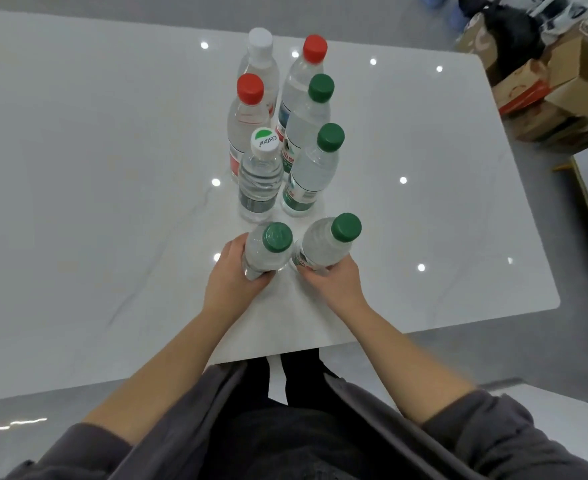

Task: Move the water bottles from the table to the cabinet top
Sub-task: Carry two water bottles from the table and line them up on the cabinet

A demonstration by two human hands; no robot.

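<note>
Left hand (232, 271) wrapped round lower body of near-left bottle (268, 252); right hand (334, 277) likewise gripping near-right bottle (323, 247); both bottles upright on surface (95, 202), caps tipped away; six remaining bottles (285, 133) stand just beyond fingertips; cabinet top unseen

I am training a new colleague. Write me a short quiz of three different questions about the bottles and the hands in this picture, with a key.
1. True or false: each hand grips a green-capped bottle.
2. How many bottles stand on the table with no hand on them?
3. Which ungripped bottle is nearest the person? A) the white-capped bottle B) the Cestbon bottle C) a red-capped bottle

Key
1. True: the left hand holds the left green-capped bottle, the right hand the right green-capped bottle.
2. Six.
3. B, the Cestbon bottle.
</note>
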